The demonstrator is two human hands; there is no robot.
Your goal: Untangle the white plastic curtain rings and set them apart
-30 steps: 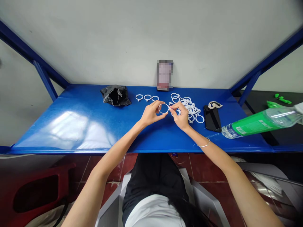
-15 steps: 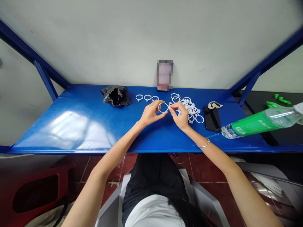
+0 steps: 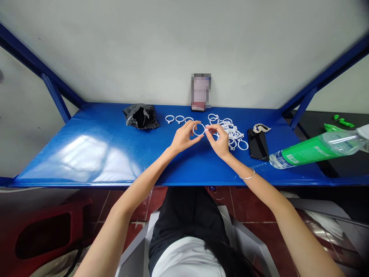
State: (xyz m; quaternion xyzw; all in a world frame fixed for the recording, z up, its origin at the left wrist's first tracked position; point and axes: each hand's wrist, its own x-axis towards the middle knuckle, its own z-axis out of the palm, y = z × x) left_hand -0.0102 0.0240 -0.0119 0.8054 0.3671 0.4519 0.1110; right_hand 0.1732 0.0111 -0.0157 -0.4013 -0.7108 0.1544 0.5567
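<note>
A white curtain ring (image 3: pixel 194 133) is held up between my two hands, just above the blue table. My left hand (image 3: pixel 184 137) grips its left side, thumb below and fingers above. At the ring's right edge, the thumb and fingertips of my right hand (image 3: pixel 219 141) pinch its small eyelet end, which they mostly hide. Behind my right hand lies a heap of white curtain rings (image 3: pixel 236 134), partly covered by it. Beyond my left hand, three more rings (image 3: pixel 170 119) sit in a row, the nearest to the hand partly hidden.
A crumpled black plastic bag (image 3: pixel 141 116) lies at the back left. One phone (image 3: pixel 201 92) leans on the wall; a dark phone (image 3: pixel 258 145) lies right of the heap with a beige strap (image 3: pixel 261 128) at its top. A green-labelled bottle (image 3: pixel 314 149) is at the right.
My right hand's fingers have shifted slightly at the ring's eyelet end. The ring and my left hand stay nearly in place; the heap and the row look the same.
</note>
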